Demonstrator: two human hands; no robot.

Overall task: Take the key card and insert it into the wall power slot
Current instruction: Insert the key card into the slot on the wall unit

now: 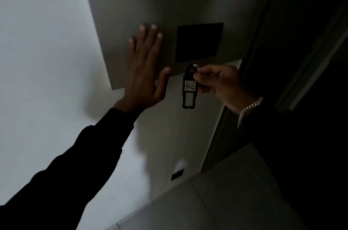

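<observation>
The key card (pixel 189 96) is a black plastic tag with a white label reading 402. It hangs upright just below the black wall power slot (pixel 199 42), its top end close under the slot's lower edge. My right hand (pixel 219 84) pinches the tag near its top, from the right. My left hand (pixel 146 71) lies flat with fingers spread on the grey wall panel (pixel 122 13), left of the slot. The room is dim.
The grey panel sits on a white wall (pixel 37 60). A dark door frame (pixel 263 60) runs down on the right. A small dark outlet (pixel 177 174) sits low on the wall above a pale tiled floor (pixel 226 201).
</observation>
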